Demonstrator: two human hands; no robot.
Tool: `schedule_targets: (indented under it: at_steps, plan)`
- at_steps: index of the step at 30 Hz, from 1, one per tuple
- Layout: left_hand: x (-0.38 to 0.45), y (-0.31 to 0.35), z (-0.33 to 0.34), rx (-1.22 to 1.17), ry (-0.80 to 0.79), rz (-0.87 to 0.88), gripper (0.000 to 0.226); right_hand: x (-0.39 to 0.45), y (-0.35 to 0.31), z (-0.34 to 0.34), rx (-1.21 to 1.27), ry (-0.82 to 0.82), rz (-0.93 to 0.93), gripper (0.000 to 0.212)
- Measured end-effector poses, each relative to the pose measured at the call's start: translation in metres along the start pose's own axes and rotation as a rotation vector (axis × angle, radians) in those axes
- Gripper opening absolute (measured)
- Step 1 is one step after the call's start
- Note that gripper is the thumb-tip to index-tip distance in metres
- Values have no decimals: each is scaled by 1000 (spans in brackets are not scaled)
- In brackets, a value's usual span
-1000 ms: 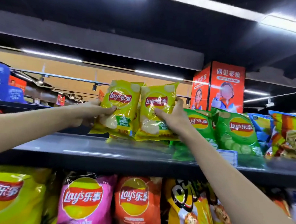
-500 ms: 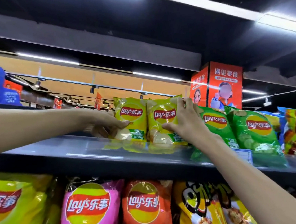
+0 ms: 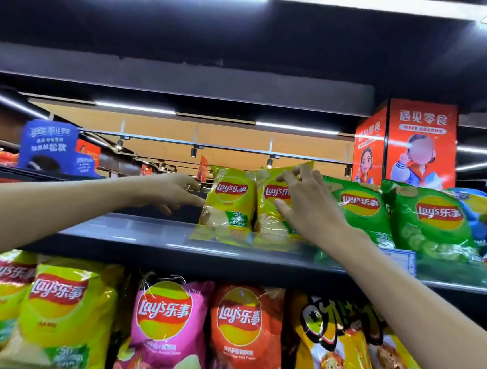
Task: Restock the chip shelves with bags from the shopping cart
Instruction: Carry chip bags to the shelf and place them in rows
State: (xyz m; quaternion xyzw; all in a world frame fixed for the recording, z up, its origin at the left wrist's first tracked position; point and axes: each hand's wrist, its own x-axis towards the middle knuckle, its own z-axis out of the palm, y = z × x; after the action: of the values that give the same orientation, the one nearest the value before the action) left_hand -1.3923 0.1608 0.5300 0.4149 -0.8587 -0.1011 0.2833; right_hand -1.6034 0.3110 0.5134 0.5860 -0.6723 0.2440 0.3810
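Observation:
Two yellow Lay's bags stand upright side by side on the upper shelf (image 3: pixel 142 234). My left hand (image 3: pixel 176 191) reaches in from the left, fingers apart, its fingertips at the left edge of the left yellow bag (image 3: pixel 230 198). In front of the right yellow bag (image 3: pixel 266 213) is my right hand (image 3: pixel 309 202), spread, with the thumb on the bag's face and the fingertips at its top edge. Neither hand closes around a bag. The shopping cart is out of view.
Two green Lay's bags (image 3: pixel 359 207) (image 3: pixel 432 223) stand just right of the yellow pair, with more bags beyond. The lower shelf holds yellow (image 3: pixel 57 309), pink (image 3: pixel 163 325) and orange (image 3: pixel 240 327) bags. A red sign box (image 3: pixel 419 141) hangs behind.
Both yellow bags went down and back onto the shelf and now stand there. My fingers have opened off them; the left hand has slid to the bag's left edge.

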Motion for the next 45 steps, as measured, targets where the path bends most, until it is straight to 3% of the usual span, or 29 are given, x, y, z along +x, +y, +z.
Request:
schedule_targets:
  at_steps: [5, 9, 13, 23, 33, 45]
  plan:
    - [-50, -9, -19, 461, 287, 156, 46, -11, -28, -1, 192, 80, -173, 38]
    - [-118, -17, -17, 611, 433, 202, 42, -33, -62, 0, 339, 96, -323, 35]
    - [-203, -42, -20, 669, 443, 87, 35, -60, -107, -2, 467, 83, -469, 27]
    - [-429, -86, -36, 868, 306, -306, 31, -149, -263, -18, 693, -78, -786, 36]
    - [-677, -100, -81, 978, 231, -794, 29, -260, -460, -103, 962, -205, -1152, 47]
    - [-978, -127, -151, 999, 215, -1205, 31, -425, -702, -254, 1152, -285, -1457, 30]
